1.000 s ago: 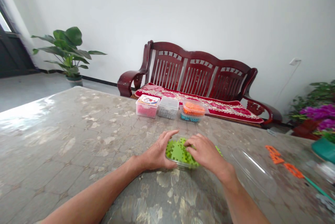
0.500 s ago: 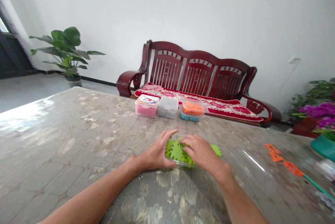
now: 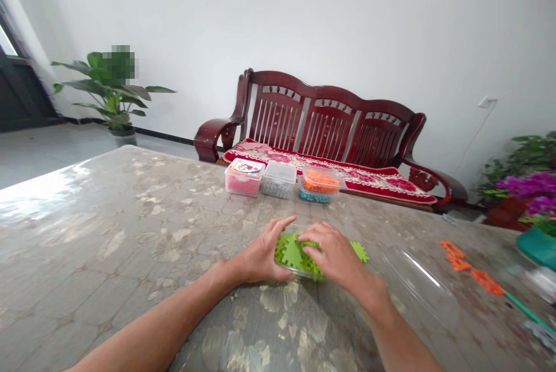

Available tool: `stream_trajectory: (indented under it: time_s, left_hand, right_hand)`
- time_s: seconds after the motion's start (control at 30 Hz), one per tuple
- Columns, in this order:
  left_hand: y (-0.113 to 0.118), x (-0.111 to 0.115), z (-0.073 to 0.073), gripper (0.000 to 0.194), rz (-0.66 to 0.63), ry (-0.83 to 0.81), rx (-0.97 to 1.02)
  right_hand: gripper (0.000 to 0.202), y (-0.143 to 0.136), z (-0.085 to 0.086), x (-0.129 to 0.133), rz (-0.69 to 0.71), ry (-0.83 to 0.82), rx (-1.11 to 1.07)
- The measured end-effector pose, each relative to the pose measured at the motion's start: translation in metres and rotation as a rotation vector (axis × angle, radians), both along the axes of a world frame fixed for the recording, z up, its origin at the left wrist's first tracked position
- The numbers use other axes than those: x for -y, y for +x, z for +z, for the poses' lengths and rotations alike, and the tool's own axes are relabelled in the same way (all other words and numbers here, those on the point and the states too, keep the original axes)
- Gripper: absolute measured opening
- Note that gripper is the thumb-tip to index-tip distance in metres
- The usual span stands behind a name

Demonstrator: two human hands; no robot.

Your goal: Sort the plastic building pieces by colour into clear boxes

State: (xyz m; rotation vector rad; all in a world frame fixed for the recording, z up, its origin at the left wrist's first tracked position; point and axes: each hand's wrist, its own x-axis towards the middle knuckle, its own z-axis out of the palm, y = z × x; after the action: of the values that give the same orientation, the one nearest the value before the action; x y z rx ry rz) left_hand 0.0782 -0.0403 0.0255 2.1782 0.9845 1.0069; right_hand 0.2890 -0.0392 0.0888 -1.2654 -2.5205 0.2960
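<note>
A clear plastic container full of bright green, notched interlocking pieces rests on the table in front of me. My left hand curves round its left end, thumb at the near side and fingers at the far side. Above the right part of the container, my right hand has its thumb and fingers bent together on a green piece. Its palm hides part of the contents. Another green piece shows just beyond the right hand. A clear lid lies to the right.
Along the far table edge stand a box of pink pieces, a box of grey pieces and stacked tubs of orange and blue pieces. Joined orange pieces and a green stick lie at right, near a teal flowerpot.
My right hand's fingers have shifted slightly over the green pieces, and a bit more of the contents shows under them. My left hand stays at the container's end.
</note>
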Motion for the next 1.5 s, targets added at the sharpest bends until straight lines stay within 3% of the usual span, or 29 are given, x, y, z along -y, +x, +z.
stream_trajectory:
  time_s: [0.13,0.3,0.63,0.87,1.03,1.13,1.27,1.5]
  left_hand:
    - [0.001,0.0,0.0,0.106,-0.005,0.02,0.008]
    - [0.002,-0.001,-0.001,0.106,0.002,0.027,0.008]
    - [-0.001,-0.001,0.0,0.109,-0.002,-0.025,0.005]
    - [0.0,0.0,0.001,0.108,-0.006,-0.018,0.002]
    - [0.0,-0.001,0.0,0.107,-0.006,-0.009,0.005]
    - [0.0,-0.001,-0.001,0.106,-0.012,-0.002,0.013]
    - [0.0,-0.002,-0.001,0.106,-0.013,-0.016,0.023]
    - [0.001,-0.001,0.0,0.107,-0.003,-0.025,0.036]
  right_hand:
    - [0.025,-0.008,-0.002,0.005,0.1,0.041,0.025]
    - [0.027,-0.012,-0.009,0.005,0.129,0.025,-0.017]
    - [0.027,0.019,0.007,-0.009,-0.068,-0.042,-0.118]
    - [0.03,0.009,-0.008,-0.007,-0.005,-0.037,-0.012]
    - [0.029,0.01,-0.014,-0.009,0.043,-0.027,-0.097]
    - [0.024,0.016,-0.009,-0.012,0.017,-0.054,-0.158]
    - [0.023,0.029,0.004,-0.014,-0.137,-0.101,-0.089]
    - [0.021,0.031,0.011,-0.007,-0.109,-0.16,0.057]
